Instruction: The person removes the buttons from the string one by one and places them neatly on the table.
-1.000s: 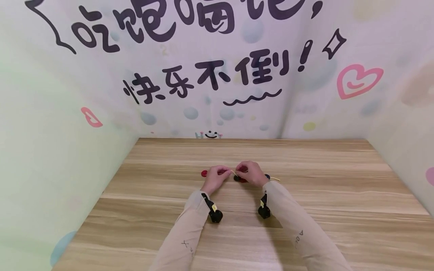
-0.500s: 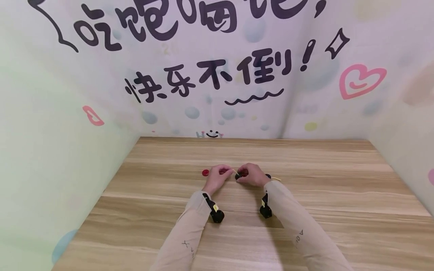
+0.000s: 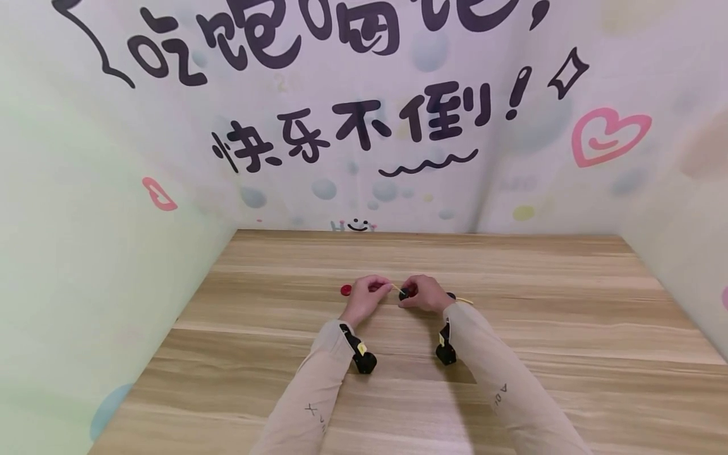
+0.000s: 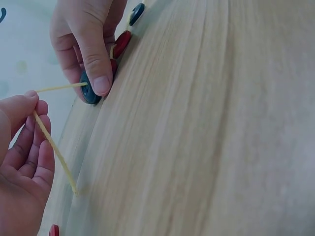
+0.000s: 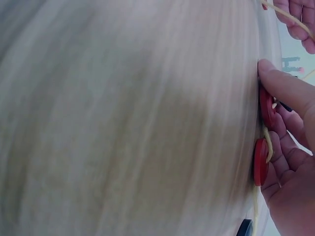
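Head view: both hands meet mid-worktop (image 3: 512,316). Left hand (image 3: 366,295) pinches a thin yellow cord (image 3: 395,289); right hand (image 3: 423,292) grips a dark button (image 3: 404,293) w/ curled fingers. 1 loose red button (image 3: 345,290) lies just left of the left hand. Cord's tail (image 3: 463,300) pokes out to the right of the right hand. Strung buttons can't be counted here; hands cover them.

Left wrist view: 3 strung buttons shown – dark button (image 4: 89,90) under the thumb, red button (image 4: 121,44) behind it, 1 more dark one (image 4: 137,14) furthest. Cord (image 4: 55,147) runs from the pinching left hand (image 4: 22,162) into the dark button held by the right hand (image 4: 86,39). Loose red button (image 4: 53,230) at bottom edge.

Right wrist view: 2 red buttons (image 5: 261,161) on the cord, edge-on against the right hand (image 5: 290,162); a dark one (image 5: 244,227) at bottom. Left hand (image 5: 295,17) only partly seen, top right.
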A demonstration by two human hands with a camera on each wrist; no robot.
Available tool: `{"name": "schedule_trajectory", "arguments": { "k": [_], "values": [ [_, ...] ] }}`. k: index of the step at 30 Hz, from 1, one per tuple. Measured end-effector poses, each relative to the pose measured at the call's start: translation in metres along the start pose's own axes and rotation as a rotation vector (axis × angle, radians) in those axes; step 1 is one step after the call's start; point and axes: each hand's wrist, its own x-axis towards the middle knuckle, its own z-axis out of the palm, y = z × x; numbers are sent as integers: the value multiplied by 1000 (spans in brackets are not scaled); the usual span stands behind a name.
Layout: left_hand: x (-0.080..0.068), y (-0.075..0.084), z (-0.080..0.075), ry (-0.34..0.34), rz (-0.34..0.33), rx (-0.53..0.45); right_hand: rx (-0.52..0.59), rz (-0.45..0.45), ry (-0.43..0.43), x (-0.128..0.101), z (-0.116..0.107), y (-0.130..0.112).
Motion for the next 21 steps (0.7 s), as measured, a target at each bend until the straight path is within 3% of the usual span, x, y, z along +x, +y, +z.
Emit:
{"name": "schedule_trajectory", "arguments": {
  "k": [10,21],
  "values": [
    [-2,-1,-2,-4,18,-7,5,53,1,2,1,2],
    [-3,-9,-4,-5,17,25,0,-25,-20,1,0,5]
  ]
}}
